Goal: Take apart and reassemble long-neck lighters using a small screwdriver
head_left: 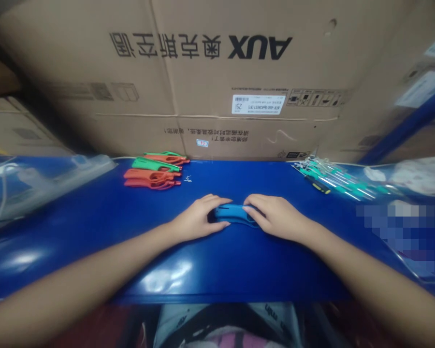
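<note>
A blue plastic lighter casing (232, 212), long and with an opening near its right end, is between my hands at the middle of the table. My left hand (199, 217) is closed around its left end, thumb on the near side and fingers on the far side. At the right end, my right hand (275, 215) grips the casing with thumb and fingertips, partly covering it. Farther back on the left lie several similar casings in orange and green (154, 166), side by side.
Small white bits (187, 179) lie beside the orange casings. At back right are several metal rods with green parts (333, 176) and a black-and-yellow screwdriver (317, 184). A large cardboard box (203, 92) stands behind the blue table (217, 266). Clear plastic bags (68, 179) lie at left.
</note>
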### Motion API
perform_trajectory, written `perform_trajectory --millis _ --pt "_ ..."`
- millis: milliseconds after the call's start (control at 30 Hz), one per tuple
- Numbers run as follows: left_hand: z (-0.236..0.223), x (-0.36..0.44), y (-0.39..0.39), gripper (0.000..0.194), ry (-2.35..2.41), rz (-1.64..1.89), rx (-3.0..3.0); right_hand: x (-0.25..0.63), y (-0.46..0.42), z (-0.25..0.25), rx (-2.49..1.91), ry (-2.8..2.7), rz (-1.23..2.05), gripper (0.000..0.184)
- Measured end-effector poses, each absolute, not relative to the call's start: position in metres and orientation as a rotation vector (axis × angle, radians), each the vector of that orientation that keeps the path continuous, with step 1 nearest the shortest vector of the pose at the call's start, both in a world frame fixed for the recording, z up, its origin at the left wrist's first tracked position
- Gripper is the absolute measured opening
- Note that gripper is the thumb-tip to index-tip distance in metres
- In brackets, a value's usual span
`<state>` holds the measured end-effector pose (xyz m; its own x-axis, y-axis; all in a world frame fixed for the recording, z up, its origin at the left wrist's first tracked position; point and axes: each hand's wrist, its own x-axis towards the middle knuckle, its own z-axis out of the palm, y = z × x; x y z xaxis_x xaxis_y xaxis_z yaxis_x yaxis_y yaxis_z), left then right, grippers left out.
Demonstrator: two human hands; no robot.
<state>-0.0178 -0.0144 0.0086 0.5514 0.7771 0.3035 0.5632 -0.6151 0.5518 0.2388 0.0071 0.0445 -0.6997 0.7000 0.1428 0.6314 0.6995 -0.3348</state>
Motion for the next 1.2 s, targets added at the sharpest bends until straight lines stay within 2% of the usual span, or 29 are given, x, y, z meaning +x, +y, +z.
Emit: perform_trajectory --millis 167,333,467,600,1000,1200 --pt "0.010 -0.017 -0.014 0.047 1.092 0.771 2.415 0.241 0.010 0.044 -1.045 -2.597 0.675 0.024" --pt "0.011 -0.019 -0.013 0.044 1.074 0.759 2.427 0.242 0.014 0.045 -1.054 -2.769 0.286 0.027" --pt "0.013 -0.019 -0.014 0.035 1.069 0.737 2.438 0.243 0.015 0.045 -1.053 -2.794 0.297 0.030" --pt "0.015 -0.019 -0.014 0.032 1.095 0.721 2.435 0.244 0.016 0.040 -1.018 -2.786 0.307 0.053" --pt "0.012 -0.018 -0.010 0.029 1.085 0.735 2.451 0.245 0.019 0.044 -0.987 -2.817 0.322 0.043" --pt "0.010 -0.019 -0.010 0.033 1.093 0.707 2.460 0.247 0.017 0.045 -1.073 -2.801 0.233 0.046"
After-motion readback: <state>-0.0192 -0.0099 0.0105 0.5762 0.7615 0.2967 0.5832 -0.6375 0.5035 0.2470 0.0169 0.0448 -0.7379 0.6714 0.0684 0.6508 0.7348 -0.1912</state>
